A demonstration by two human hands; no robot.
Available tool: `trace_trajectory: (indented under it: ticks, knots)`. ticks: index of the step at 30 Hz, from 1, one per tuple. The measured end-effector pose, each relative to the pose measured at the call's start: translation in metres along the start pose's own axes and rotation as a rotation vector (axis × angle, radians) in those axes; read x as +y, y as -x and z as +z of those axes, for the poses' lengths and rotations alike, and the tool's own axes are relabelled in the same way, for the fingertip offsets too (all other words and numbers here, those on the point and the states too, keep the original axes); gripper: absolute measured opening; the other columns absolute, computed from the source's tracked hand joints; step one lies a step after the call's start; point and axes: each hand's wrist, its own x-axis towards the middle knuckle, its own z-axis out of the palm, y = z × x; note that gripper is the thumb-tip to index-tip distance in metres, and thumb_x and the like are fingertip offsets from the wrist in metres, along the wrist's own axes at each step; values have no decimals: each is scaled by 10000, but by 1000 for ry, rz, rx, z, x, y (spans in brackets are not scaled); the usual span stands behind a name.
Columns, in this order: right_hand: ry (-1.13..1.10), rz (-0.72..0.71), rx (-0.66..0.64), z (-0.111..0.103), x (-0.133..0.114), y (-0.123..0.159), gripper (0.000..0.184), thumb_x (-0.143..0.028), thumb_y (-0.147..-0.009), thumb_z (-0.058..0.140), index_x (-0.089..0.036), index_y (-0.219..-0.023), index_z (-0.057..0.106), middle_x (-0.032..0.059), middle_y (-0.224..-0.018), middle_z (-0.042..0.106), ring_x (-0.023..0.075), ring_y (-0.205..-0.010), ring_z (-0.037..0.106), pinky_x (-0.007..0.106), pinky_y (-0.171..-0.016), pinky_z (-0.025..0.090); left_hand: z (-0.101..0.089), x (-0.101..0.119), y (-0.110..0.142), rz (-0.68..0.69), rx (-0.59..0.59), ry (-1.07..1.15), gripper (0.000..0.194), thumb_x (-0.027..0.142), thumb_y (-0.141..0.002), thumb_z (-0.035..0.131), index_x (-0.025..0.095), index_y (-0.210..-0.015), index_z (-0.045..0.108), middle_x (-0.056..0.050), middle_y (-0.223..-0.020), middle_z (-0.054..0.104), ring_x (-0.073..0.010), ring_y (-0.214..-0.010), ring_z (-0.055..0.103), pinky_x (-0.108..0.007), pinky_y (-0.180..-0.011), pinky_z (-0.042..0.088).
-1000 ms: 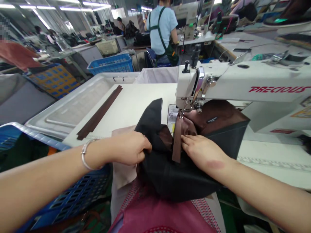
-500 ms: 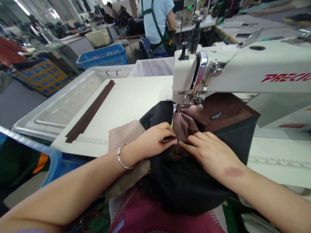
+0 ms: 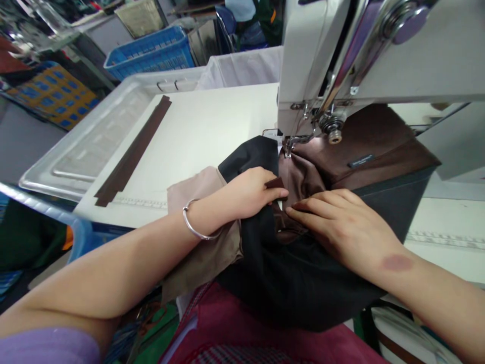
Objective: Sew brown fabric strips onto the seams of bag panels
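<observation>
A black cloth piece [image 3: 261, 253] with shiny brown lining [image 3: 303, 172] lies bunched under the presser foot [image 3: 288, 149] of a white sewing machine [image 3: 314, 60]. My left hand [image 3: 253, 192], wearing a silver bangle [image 3: 189, 222], is closed on a small dark brown strip [image 3: 275, 183] at the lining's edge. A small pale pointed tip [image 3: 280, 205] shows just below its fingertips. My right hand [image 3: 341, 217] is closed on the lining to the right, its fingers pressed together; its thumb is hidden. A beige cloth [image 3: 204, 268] hangs under my left wrist.
Dark brown strips [image 3: 132, 151] lie on the white machine table [image 3: 197, 126]. Beyond its left edge stands a clear plastic tub [image 3: 87, 136]. Blue [image 3: 151, 53] and yellow-blue crates [image 3: 53, 96] are farther back. A small label [image 3: 360, 161] sits on the lining.
The view has moved closer and tilted down, so the machine head looks larger. My fingertips have come slightly apart, and the pale tip now shows between them.
</observation>
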Motion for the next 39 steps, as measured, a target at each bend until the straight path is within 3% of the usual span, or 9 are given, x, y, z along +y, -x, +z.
trace_trajectory:
  ticks: [4,7,11,14,17,23,39]
  knots:
    - [-11,-1,-8,0,1,0,355,-146,-907,484,-213,-1235,603,60,-1094,659,227,-951,547,390,-826,370,-1,1,-2,-16,-26,34,302,320,-925,554,116,-708,604,23,-616,560,-95,-571,495,-241,-565,349]
    - [-28,3,-19,1,0,0,350,-158,-913,492,-217,-1245,588,52,-1086,652,231,-953,540,403,-841,368,1,1,-1,-1,-7,-3,276,324,-916,574,110,-754,640,6,-668,584,-107,-610,519,-248,-594,383]
    - [-63,82,-6,1,-1,0,353,-153,-904,509,-164,-1253,562,76,-1115,630,232,-989,535,402,-891,376,7,-6,7,220,-18,-103,168,272,-883,619,141,-911,720,-50,-896,633,-160,-864,592,-283,-805,472]
    - [-39,93,-20,1,-3,-1,415,-120,-892,502,-175,-1303,530,71,-1166,611,238,-1018,528,404,-895,380,13,-15,18,395,33,-242,207,240,-886,598,164,-1033,723,-102,-1165,618,-220,-1129,549,-374,-1025,418]
    - [-20,65,-32,0,-4,-1,426,-99,-885,492,-200,-1296,545,58,-1154,614,235,-1017,529,399,-875,384,20,-23,25,444,83,-302,282,262,-923,540,153,-1141,681,-123,-1297,587,-234,-1200,539,-411,-1053,413]
    - [-29,45,-1,1,2,-4,439,-81,-868,504,-194,-1288,560,56,-1159,609,231,-1026,521,396,-882,380,25,-29,22,460,131,-285,298,291,-928,525,159,-1146,679,-117,-1280,616,-242,-1147,593,-419,-988,471]
    - [24,4,-74,-2,49,-32,397,-140,-899,533,-231,-1282,585,46,-1145,613,241,-1025,527,398,-853,386,10,-47,-23,494,170,-316,258,304,-927,529,195,-1068,716,-85,-1208,655,-223,-1095,610,-374,-969,479]
